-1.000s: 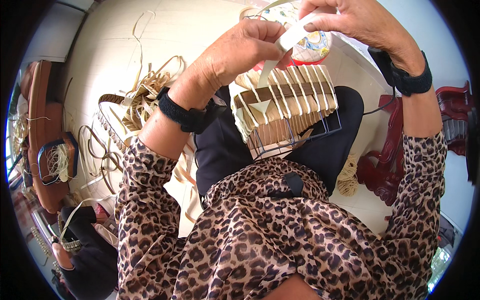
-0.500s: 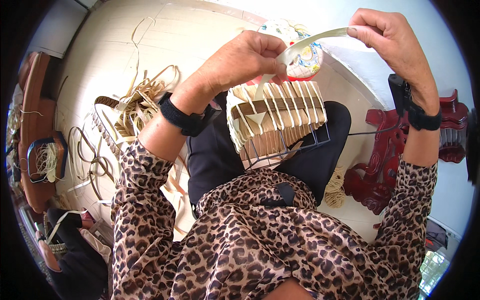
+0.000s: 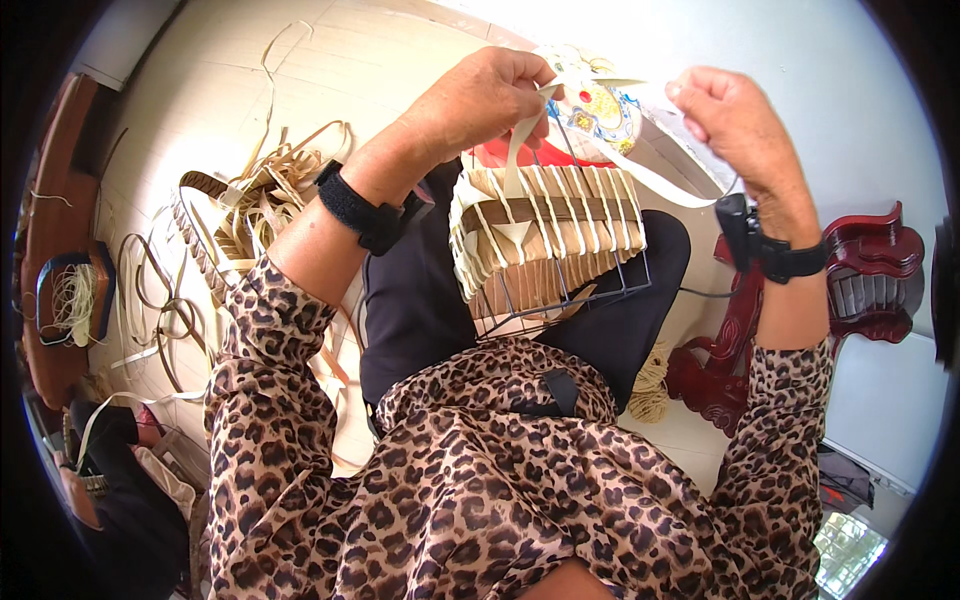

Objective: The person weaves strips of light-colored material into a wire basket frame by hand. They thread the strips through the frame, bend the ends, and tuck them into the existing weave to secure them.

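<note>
The left hand (image 3: 490,97) pinches a pale strip (image 3: 516,160); the right hand (image 3: 738,120) curls, its hold unclear; the wire-framed basket (image 3: 565,238) lies nearer than both.

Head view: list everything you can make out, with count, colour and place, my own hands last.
pale strip: at least 1, cream, from the left hand's fingers down to the bound frame
bound frame: 1, tan, cream and dark, on the lap
patterned round object: 1, white and multicoloured, beyond the frame
loose strips: many, tan, floor at left
cord bundle: 1, beige, floor right of the legs
carved furniture: at least 1, dark red, right
co-worker: 1, dark clothing, lower left
wristbands: 2, black, one per wrist
trousers: 1 pair, black, centre
patterned top: 1, brown and black, bottom
left hand: 1, bare, upper centre
right hand: 1, bare, upper right, grip unclear
</note>
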Tool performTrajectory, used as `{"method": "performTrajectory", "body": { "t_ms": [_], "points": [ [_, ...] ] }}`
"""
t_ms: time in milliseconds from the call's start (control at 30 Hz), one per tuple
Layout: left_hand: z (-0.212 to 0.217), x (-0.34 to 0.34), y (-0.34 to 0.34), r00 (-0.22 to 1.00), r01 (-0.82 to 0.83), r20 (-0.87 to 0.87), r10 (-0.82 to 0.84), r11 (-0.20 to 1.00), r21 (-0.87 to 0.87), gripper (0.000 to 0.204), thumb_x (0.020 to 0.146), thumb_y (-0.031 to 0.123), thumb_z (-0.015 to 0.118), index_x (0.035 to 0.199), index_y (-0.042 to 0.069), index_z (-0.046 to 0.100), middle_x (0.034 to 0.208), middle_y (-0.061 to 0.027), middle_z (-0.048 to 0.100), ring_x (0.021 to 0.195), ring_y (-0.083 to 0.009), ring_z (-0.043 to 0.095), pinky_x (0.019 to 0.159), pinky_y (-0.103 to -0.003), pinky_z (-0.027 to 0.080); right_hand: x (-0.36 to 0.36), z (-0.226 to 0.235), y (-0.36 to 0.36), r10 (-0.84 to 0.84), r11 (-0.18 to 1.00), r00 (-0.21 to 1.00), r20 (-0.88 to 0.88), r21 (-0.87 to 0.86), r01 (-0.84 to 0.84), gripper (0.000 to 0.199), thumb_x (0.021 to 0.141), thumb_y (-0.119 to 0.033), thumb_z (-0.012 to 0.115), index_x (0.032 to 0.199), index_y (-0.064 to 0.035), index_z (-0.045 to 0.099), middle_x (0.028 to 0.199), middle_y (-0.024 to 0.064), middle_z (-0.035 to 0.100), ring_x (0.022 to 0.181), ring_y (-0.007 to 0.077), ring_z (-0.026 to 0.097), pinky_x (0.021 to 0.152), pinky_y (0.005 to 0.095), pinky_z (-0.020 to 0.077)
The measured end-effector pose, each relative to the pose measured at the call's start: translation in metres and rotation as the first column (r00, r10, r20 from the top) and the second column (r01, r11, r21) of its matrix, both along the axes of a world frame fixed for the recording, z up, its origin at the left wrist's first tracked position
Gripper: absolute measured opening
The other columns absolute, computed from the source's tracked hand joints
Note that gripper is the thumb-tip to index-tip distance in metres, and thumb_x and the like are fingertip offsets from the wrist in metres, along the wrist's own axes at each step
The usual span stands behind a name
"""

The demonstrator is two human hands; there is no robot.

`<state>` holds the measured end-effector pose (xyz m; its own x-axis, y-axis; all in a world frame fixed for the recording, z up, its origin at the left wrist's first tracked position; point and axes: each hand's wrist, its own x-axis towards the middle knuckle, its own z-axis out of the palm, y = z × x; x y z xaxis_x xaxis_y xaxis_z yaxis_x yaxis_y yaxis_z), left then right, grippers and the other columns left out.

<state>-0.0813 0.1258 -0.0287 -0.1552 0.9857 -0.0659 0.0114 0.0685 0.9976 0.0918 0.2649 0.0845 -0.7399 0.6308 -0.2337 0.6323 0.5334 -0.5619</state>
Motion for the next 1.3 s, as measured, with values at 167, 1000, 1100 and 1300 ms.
{"method": "performTrajectory", "body": {
  "t_ms": [167,1000,1100,1300],
  "points": [
    [0.001,-0.003,-0.001,0.937,-0.05,-0.341,0.077,0.995,0.087,0.028,0.084,0.005,0.052,0.109,-0.001,0.063,0.076,-0.0055,0.065,0.064,-0.01,0.064,0.056,-0.022,0.047,0.023,-0.021,-0.018,-0.176,0.906,0.984,0.033,-0.385,0.175,0.024,0.091,-0.022,0.054,0.072,-0.0063,0.056,0.055,-0.0062,0.046,0.04,0.0001,0.032,0.036,0.0167,0.0231],
    [-0.023,-0.011,0.008,0.988,0.119,0.119,-0.102,0.982,-0.149,0.018,0.089,0.019,0.061,0.089,0.002,0.066,0.068,-0.0038,0.063,0.047,-0.0047,0.047,0.042,-0.018,0.037,0.043,-0.069,-0.118,0.0,0.997,0.995,-0.103,0.071,0.007,0.02,0.086,-0.014,0.055,0.074,0.0019,0.057,0.065,0.0211,0.057,0.062,0.0385,0.058,0.059,0.0427,0.0458],
    [-0.023,-0.01,0.009,0.982,0.102,0.176,-0.071,0.98,-0.172,0.019,0.088,0.019,0.063,0.088,0.001,0.066,0.068,-0.0036,0.063,0.047,-0.0047,0.047,0.041,-0.018,0.036,0.047,-0.071,-0.117,0.025,0.999,0.985,-0.17,-0.024,-0.029,0.013,0.085,-0.01,0.059,0.082,0.0022,0.058,0.066,0.0182,0.058,0.059,0.0318,0.058,0.058,0.0369,0.0458],
    [-0.02,-0.011,0.01,0.974,0.154,0.185,-0.131,0.981,-0.116,0.018,0.087,0.02,0.063,0.089,0.003,0.067,0.067,-0.0042,0.062,0.048,-0.0054,0.047,0.042,-0.017,0.037,0.044,-0.066,-0.103,0.051,0.98,0.953,-0.298,-0.167,-0.104,0.008,0.084,-0.003,0.059,0.091,0.0016,0.059,0.071,0.0124,0.059,0.064,0.0216,0.058,0.062,0.0319,0.0461]
  ]
}}
